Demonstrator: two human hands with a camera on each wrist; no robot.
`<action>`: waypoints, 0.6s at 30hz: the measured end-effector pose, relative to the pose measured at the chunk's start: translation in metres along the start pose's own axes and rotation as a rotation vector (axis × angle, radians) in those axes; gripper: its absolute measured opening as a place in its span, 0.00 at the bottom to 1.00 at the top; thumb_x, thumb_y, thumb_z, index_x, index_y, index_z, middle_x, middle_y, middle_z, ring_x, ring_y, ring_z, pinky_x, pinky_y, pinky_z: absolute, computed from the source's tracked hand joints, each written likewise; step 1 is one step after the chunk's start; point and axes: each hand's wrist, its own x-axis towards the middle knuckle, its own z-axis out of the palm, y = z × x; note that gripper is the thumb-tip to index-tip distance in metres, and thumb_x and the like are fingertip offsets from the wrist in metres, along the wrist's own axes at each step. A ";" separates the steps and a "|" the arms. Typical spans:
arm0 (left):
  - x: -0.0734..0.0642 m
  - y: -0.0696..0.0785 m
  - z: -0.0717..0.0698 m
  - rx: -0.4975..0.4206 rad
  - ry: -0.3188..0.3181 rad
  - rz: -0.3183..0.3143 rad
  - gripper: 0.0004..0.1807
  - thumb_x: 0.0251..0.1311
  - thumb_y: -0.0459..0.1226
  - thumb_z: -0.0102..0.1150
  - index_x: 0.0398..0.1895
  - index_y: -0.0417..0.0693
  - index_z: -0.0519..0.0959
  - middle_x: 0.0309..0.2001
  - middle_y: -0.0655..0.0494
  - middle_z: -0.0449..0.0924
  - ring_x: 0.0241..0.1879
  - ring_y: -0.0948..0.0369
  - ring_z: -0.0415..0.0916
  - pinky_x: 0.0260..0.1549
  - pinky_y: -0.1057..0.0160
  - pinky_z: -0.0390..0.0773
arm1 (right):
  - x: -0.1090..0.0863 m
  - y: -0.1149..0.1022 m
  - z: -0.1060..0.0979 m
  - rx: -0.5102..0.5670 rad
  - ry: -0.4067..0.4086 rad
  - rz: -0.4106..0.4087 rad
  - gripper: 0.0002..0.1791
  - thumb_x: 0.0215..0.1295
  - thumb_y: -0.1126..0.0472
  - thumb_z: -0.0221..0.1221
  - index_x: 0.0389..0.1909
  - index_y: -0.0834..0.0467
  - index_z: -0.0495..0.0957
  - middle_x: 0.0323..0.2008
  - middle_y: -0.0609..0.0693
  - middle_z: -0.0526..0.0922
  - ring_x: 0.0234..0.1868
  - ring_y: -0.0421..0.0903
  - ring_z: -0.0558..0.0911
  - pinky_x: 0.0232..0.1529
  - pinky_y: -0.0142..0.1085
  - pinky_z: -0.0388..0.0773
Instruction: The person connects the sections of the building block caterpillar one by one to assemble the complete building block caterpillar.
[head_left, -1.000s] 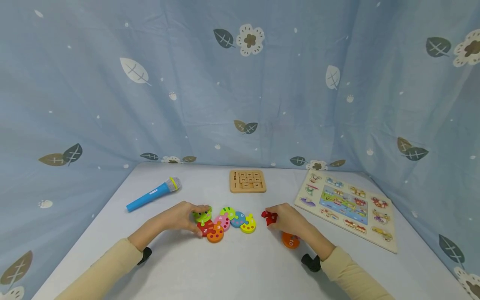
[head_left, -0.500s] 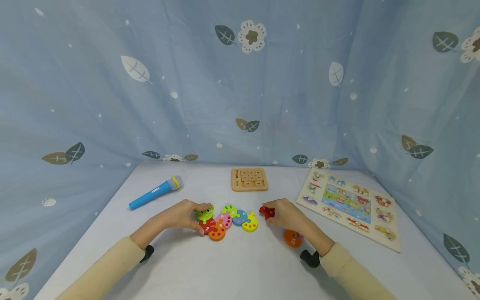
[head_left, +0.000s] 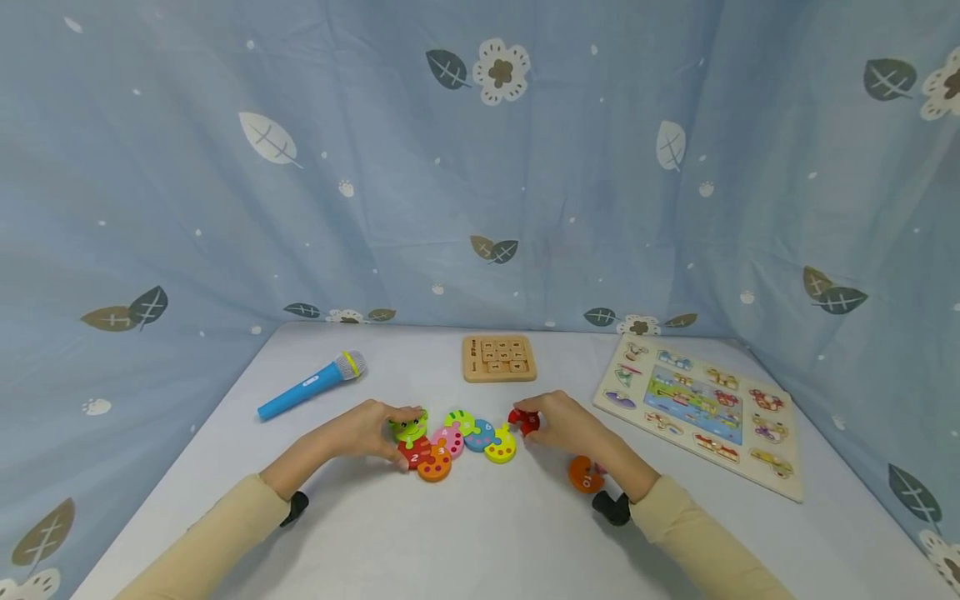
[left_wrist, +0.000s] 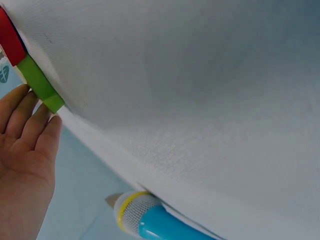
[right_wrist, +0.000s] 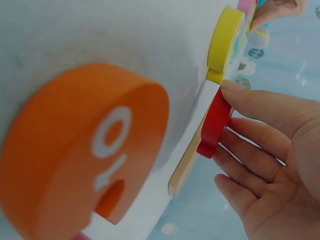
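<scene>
My left hand (head_left: 362, 430) holds the left end of a caterpillar number puzzle, fingers at its green head (head_left: 409, 428) and thumb by the red number 2 piece (head_left: 414, 452). Orange, pink, green and blue pieces follow in a joined chain, ending in a yellow piece (head_left: 501, 448). Between thumb and fingers, my right hand (head_left: 564, 423) pinches a red puzzle piece (right_wrist: 216, 122). That piece is right beside the yellow one; whether they touch, I cannot tell. An orange number 10 piece (head_left: 582, 475) lies under my right wrist, with a pink piece partly hidden beside it.
A blue toy microphone (head_left: 311, 385) lies at the back left. Behind the caterpillar sits a wooden number slide puzzle (head_left: 469, 360). To the right is a large picture puzzle board (head_left: 697, 417). A patterned blue curtain (head_left: 480, 183) closes off the back.
My right hand has moved left and slightly away from me, bringing the red piece up to the yellow piece. My left hand stays at the caterpillar's head.
</scene>
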 end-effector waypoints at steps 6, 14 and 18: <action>0.000 -0.001 0.000 0.009 0.001 0.000 0.45 0.42 0.52 0.76 0.66 0.46 0.71 0.64 0.48 0.70 0.65 0.50 0.65 0.59 0.47 0.69 | 0.005 -0.003 -0.002 -0.008 -0.016 -0.053 0.25 0.52 0.68 0.70 0.54 0.65 0.79 0.50 0.56 0.83 0.46 0.48 0.80 0.49 0.39 0.80; -0.001 0.000 -0.001 0.010 -0.001 0.015 0.45 0.42 0.52 0.76 0.66 0.46 0.72 0.64 0.49 0.70 0.65 0.50 0.66 0.59 0.49 0.70 | 0.010 -0.006 -0.003 0.006 -0.066 -0.069 0.25 0.53 0.70 0.69 0.54 0.64 0.79 0.52 0.55 0.82 0.50 0.48 0.80 0.51 0.40 0.79; -0.001 0.001 0.000 0.004 -0.002 0.013 0.44 0.43 0.52 0.75 0.66 0.46 0.72 0.64 0.49 0.70 0.65 0.50 0.66 0.59 0.48 0.70 | 0.012 -0.007 -0.002 0.001 -0.083 -0.062 0.25 0.53 0.70 0.69 0.54 0.64 0.79 0.52 0.54 0.82 0.51 0.47 0.80 0.51 0.40 0.79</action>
